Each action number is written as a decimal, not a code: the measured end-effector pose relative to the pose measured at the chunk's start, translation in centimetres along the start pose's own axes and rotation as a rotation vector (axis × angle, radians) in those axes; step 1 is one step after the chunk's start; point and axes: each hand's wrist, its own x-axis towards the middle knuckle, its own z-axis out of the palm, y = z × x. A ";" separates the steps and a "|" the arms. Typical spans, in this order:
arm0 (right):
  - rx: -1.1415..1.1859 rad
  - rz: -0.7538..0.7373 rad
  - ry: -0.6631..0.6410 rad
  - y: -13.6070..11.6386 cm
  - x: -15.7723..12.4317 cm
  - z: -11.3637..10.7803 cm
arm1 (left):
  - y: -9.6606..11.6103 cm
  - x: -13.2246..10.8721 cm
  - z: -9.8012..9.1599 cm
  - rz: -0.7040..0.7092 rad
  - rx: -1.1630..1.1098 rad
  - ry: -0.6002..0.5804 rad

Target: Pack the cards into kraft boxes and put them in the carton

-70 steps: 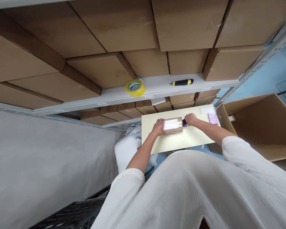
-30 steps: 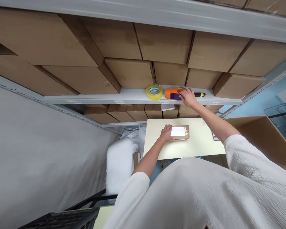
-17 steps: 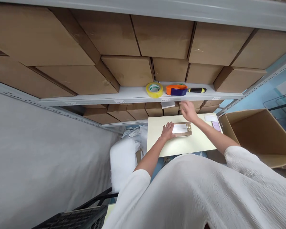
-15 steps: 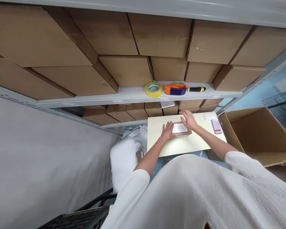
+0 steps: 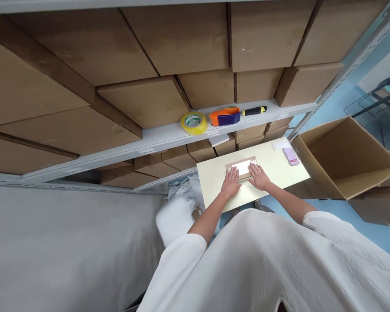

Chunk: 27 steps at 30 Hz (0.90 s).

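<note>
A small cardboard box [image 5: 245, 176] lies on the pale yellow tabletop [image 5: 273, 165], with a white label [image 5: 241, 167] on its upper face. My left hand [image 5: 231, 182] rests flat on the left part of the box, fingers stretched over the label's near edge. On the right part lies my right hand [image 5: 259, 176], its fingers also outstretched and touching the label's right end. Neither hand grips anything. The fingertips cover parts of the label and box top.
On the shelf ledge sit a yellow tape roll [image 5: 194, 123], an orange and blue tape dispenser [image 5: 225, 116] and a black-yellow handle [image 5: 254, 111]. A phone [image 5: 291, 156] lies at the table's right. Beside it stands a large open carton [image 5: 341, 164]. White packing material [image 5: 175, 221] is left.
My right hand has come down from above the box's right end and now lies flat on it. My left hand stays on the box. The camera view has shifted and tilted.
</note>
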 end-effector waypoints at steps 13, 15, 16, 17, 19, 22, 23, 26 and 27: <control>0.062 0.067 0.012 1.2 0.0 -0.7 | 1.0 1.9 -0.5 -0.186 -0.051 -0.021; 0.078 0.115 0.035 2.9 -0.3 -1.0 | 2.0 2.7 -0.7 -0.210 -0.063 0.017; 0.088 0.142 0.045 4.0 -0.4 -1.1 | 2.6 3.2 -0.8 -0.202 -0.065 0.032; 0.098 0.170 0.049 5.3 -0.6 -1.3 | 3.2 3.9 -0.9 -0.189 -0.067 0.043; 0.116 0.223 0.042 8.4 -0.9 -1.7 | 4.8 5.6 -0.9 -0.160 -0.074 0.058; 0.129 0.283 0.013 13.7 -1.2 -2.3 | 7.8 8.7 -0.8 -0.116 -0.078 0.081; 0.132 0.298 0.003 15.4 -1.1 -2.5 | 8.9 9.9 -0.7 -0.104 -0.077 0.088; 0.153 0.338 -0.021 20.4 -0.5 -3.1 | 12.0 13.5 -0.2 -0.091 -0.083 0.103; 0.165 0.346 -0.029 22.0 0.0 -3.3 | 12.9 14.6 0.1 -0.099 -0.091 0.105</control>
